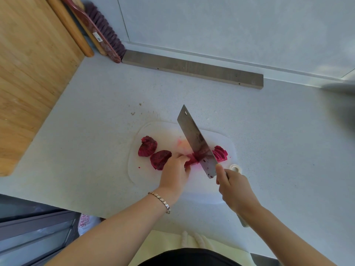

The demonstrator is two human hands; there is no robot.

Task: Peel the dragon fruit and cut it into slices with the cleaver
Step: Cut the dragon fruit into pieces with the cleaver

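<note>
A white cutting board (221, 139) lies on the grey counter. On it, my left hand (175, 173) holds down a piece of peeled magenta dragon fruit (192, 160) with curled fingers. The cleaver (196, 141) stands with its edge in that piece, its handle gripped by my right hand (236, 191). Several cut slices (221, 153) lean together to the right of the blade. Two larger peeled chunks, one (147, 146) and another (159, 159), lie at the board's left.
A wooden board (32, 73) leans at the left, with a brush (103, 29) and a rolling pin (71, 27) behind it. A grey wooden strip (192, 69) lies along the wall. A small white ring (235, 167) sits by the board's right edge.
</note>
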